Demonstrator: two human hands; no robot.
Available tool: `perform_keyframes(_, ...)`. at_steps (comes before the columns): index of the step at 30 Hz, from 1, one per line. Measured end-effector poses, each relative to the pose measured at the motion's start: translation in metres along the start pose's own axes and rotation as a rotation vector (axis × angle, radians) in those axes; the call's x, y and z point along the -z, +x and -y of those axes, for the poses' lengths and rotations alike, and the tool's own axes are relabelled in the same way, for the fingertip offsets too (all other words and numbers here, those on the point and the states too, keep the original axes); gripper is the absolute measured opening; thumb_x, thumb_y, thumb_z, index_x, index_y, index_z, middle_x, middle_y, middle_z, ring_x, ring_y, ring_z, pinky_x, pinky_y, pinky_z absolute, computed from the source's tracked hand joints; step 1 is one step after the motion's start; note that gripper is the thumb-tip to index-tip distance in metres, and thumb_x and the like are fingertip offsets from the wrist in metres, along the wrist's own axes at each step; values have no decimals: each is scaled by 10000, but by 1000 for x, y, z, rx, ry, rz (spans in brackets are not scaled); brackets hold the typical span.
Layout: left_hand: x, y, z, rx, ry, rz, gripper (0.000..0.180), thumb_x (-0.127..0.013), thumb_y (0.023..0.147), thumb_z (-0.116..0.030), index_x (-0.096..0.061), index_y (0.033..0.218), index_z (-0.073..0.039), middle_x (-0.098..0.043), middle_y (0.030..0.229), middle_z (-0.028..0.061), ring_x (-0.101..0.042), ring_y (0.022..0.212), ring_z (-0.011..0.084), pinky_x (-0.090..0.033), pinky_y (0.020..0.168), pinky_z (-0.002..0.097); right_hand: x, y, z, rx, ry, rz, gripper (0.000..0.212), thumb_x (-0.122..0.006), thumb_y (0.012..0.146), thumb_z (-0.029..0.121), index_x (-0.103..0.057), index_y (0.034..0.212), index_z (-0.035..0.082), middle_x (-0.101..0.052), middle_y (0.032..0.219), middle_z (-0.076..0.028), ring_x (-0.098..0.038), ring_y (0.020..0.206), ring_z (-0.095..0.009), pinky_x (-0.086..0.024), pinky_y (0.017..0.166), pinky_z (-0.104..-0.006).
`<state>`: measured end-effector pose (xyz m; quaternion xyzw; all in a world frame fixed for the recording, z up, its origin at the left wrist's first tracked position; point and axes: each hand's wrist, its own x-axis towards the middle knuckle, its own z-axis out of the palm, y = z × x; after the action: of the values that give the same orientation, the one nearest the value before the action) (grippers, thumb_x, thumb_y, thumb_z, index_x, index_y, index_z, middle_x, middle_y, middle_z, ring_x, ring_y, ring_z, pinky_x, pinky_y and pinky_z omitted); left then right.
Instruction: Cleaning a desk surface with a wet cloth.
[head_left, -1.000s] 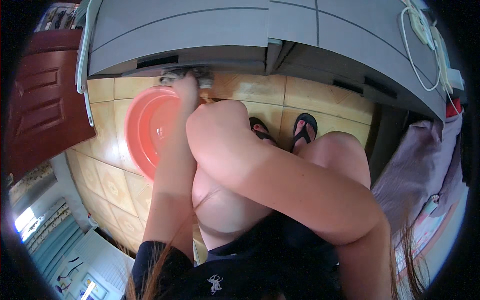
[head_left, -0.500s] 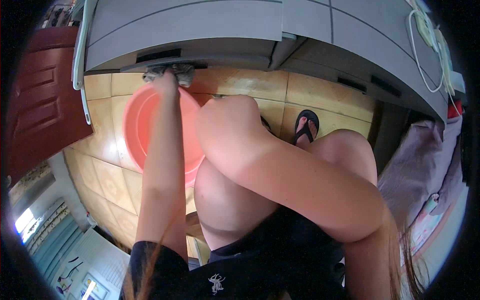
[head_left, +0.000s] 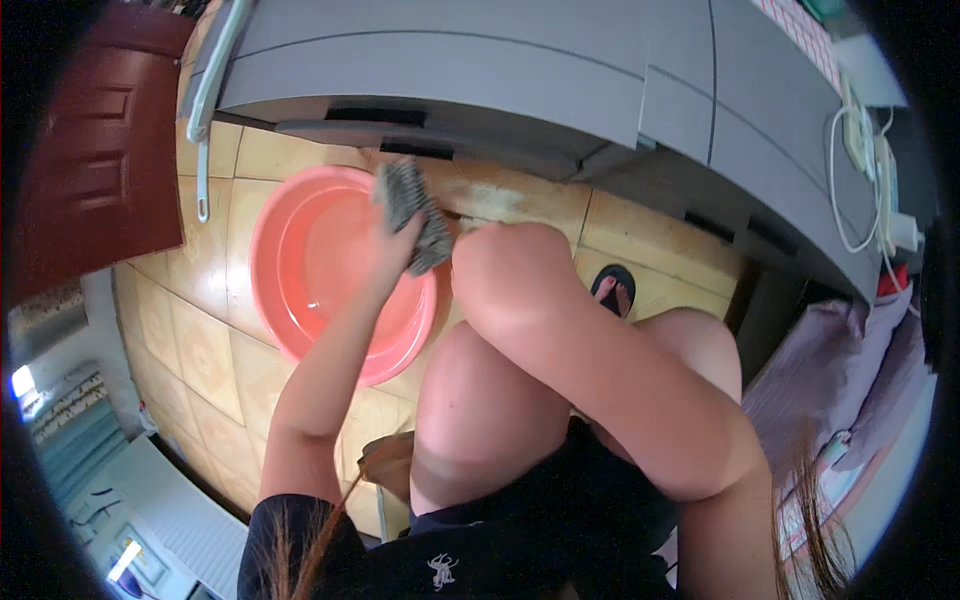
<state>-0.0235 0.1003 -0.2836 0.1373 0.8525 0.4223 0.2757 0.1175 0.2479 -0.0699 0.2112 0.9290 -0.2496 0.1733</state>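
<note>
My left grip (head_left: 398, 243) pinches the cloth (head_left: 408, 195) by its near side; the basin (head_left: 325, 235) sits below and left of the grip. I'd best bunch the cloth firmly above it, so any drips land inside. My right hand I cannot see.

Floor (head_left: 205, 360): glossy yellow-tan tiles with darker joints, a few spots shining.
Cabinet (head_left: 450, 70): grey, thin dark seams, black slots along its lower side, spanning the top of the view.
Door (head_left: 105, 150): dark red, panelled, at left.
Window (head_left: 22, 382): small, bright, far left.
Curtain (head_left: 70, 440): teal, below the window.
Bedding (head_left: 815, 385): mauve, rumpled, at right.
Cord (head_left: 836, 190): white, looped by the cabinet's right end.
</note>
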Motion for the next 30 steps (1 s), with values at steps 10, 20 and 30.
perform_keyframes(10,96,-37,309,720,-234,-148,612,-379,1029,-468,-467,1391,17,-650,1175,161,-618,1106,293,-489,955,388,-22,0,20,29,-82,98,162,-590,850,165,-687,895,43,-710,823,-125,-717,751,-284,-564,634,-408)
perform_keyframes(20,-15,-29,291,531,734,575,467,-465,935,-301,-636,1188,54,-607,1259,262,-574,1204,377,-418,1036,448,-26,9,12,-30,-128,82,167,-572,841,120,-712,896,49,-728,852,-98,-727,790,-265,-568,671,-407)
perform_keyframes(30,103,-33,170,146,845,387,401,-546,904,-315,-692,1103,1,-672,1095,247,-655,1037,364,-494,924,448,-20,-14,71,128,-66,-64,138,-617,777,105,-748,813,80,-726,835,-121,-721,781,-259,-559,643,-382)
